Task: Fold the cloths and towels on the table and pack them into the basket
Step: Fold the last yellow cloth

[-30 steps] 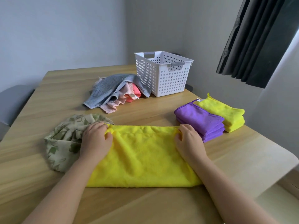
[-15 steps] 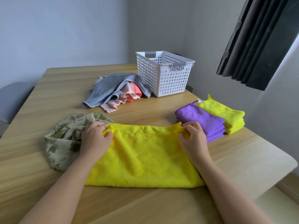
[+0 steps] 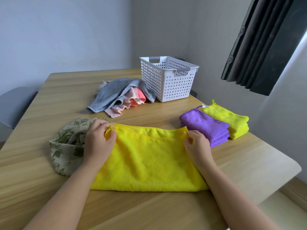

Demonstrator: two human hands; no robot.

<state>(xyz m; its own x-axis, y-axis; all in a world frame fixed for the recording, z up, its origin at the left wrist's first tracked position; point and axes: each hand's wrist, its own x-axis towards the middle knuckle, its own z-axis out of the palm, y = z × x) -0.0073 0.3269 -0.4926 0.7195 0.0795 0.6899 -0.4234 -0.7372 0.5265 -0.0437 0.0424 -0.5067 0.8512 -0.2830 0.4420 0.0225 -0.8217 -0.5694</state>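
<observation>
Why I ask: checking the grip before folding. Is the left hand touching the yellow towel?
Touching. Head view: the left hand pinches the yellow towel at its far-left corner.

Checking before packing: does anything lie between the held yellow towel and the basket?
Nothing visible does. Bare table runs from the towel to the basket; the grey-pink pile lies left of that line, beside the basket.

Yellow towel [image 3: 147, 160], purple cloth [image 3: 203, 126], white basket [image 3: 167, 83], leaf-print cloth [image 3: 68, 143]

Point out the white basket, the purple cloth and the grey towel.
white basket [image 3: 176, 87], head view, on its perforated side wall.
purple cloth [image 3: 204, 125], head view, on its top layer.
grey towel [image 3: 113, 95], head view, on its upper surface.
</observation>
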